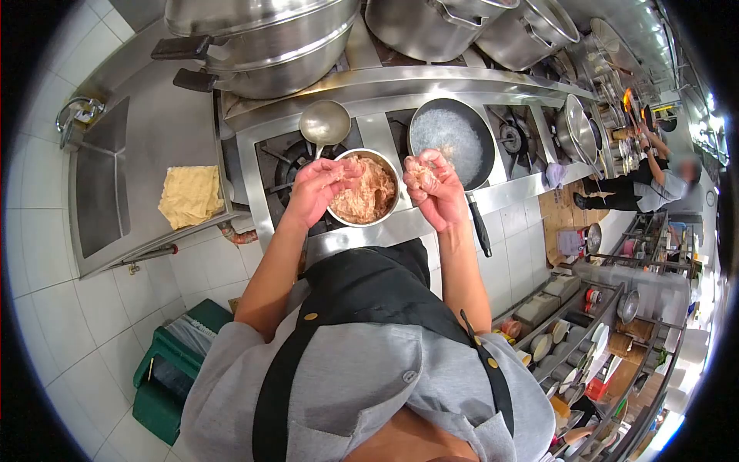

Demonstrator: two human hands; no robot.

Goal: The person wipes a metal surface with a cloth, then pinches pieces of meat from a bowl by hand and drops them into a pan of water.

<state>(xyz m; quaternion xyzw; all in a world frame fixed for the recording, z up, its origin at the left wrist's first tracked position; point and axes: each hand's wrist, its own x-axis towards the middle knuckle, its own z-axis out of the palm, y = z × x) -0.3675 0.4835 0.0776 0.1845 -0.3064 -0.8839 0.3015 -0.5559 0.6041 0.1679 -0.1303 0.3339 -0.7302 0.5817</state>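
A round metal bowl (396, 202) full of pinkish minced meat (366, 192) sits on the stove in front of me. My left hand (314, 189) is over the bowl's left edge, its fingers bent and close together; whether anything is between them is too small to tell. Just right of the bowl, my right hand (436, 185) is palm up, fingers curled around a small lump of meat (420, 174). Behind that hand is a black frying pan (483, 138) holding cloudy, bubbly liquid. A metal ladle (325, 123) lies behind the bowl.
Large steel pots (262, 46) stand along the back. At the left are a sink (104, 185) and a folded yellowish cloth (190, 196). The pan's handle (479, 227) juts over the stove's front edge. Another person (666, 189) works far right near a flame. Shelves of dishes stand lower right.
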